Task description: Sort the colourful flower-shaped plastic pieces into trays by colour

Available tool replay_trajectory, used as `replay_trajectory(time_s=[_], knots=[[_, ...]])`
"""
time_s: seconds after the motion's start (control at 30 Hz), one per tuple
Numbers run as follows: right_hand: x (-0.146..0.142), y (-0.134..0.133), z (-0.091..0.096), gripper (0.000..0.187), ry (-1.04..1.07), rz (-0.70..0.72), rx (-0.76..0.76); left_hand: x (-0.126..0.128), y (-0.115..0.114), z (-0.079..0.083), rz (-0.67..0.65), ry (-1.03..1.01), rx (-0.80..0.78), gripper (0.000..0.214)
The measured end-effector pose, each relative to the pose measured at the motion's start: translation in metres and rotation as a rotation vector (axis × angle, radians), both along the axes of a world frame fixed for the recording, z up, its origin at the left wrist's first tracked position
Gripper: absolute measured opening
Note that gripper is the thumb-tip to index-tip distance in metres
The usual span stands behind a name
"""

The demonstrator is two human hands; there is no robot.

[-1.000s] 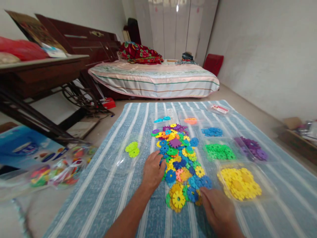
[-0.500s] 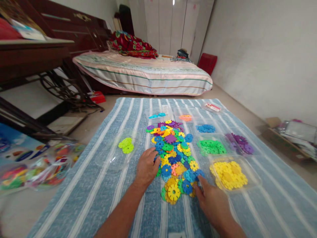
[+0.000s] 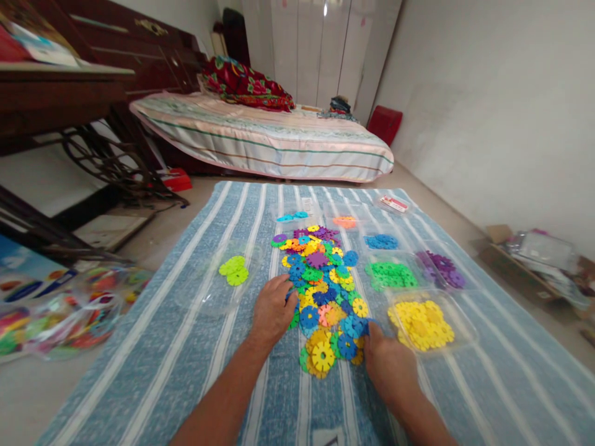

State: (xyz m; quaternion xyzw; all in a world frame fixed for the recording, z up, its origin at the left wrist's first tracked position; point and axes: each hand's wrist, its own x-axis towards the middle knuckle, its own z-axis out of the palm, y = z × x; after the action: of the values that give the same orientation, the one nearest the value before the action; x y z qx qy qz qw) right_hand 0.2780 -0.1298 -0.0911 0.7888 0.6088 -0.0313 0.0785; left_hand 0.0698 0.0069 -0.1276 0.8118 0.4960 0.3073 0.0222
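Observation:
A heap of notched plastic discs point(image 3: 320, 297) in many colours runs down the middle of the striped cloth. At its left edge my left hand point(image 3: 273, 308) rests with bent fingers, thumb and forefinger apart; the fingertips are partly hidden among the pieces. My right hand point(image 3: 391, 365) is closed at the heap's near right side, pinching a blue notched disc point(image 3: 370, 324) between thumb and fingers. Right of that hand stands a clear tray of yellow discs point(image 3: 425, 323). Behind it are trays with green discs point(image 3: 391, 274), purple discs point(image 3: 444, 270) and blue discs point(image 3: 381, 241).
On the left a clear tray point(image 3: 209, 303) holds lime discs point(image 3: 234, 271). Trays with light-blue pieces point(image 3: 292, 217) and orange pieces point(image 3: 344, 221) stand at the back, near a small clear box point(image 3: 393, 204). Beyond is a bed point(image 3: 279, 142); plastic bags point(image 3: 69, 316) lie left.
The view has shifted slightly, moving the scene a little left. The right hand stays by the heap's near right edge with the blue disc; the left hand keeps its place.

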Motion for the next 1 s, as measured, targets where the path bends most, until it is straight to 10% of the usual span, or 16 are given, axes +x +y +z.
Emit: replay_trajectory(time_s=[0.4, 0.63, 0.83, 1.0], knots=[[0.005, -0.005, 0.010, 0.019, -0.082, 0.099, 0.152, 0.000, 0.000, 0.003, 0.000, -0.017, -0.030, 0.027], [0.025, 0.008, 0.028, 0.028, 0.232, 0.086, 0.258, 0.001, -0.002, 0.005, 0.001, -0.037, -0.064, 0.025], [0.049, 0.051, 0.060, 0.029, 0.258, 0.116, 0.318, 0.000, -0.002, 0.006, -0.010, -0.047, -0.066, 0.023], [0.068, 0.101, 0.104, 0.037, -0.066, -0.137, 0.630, 0.000, -0.001, 0.005, -0.008, -0.051, -0.055, 0.023]])
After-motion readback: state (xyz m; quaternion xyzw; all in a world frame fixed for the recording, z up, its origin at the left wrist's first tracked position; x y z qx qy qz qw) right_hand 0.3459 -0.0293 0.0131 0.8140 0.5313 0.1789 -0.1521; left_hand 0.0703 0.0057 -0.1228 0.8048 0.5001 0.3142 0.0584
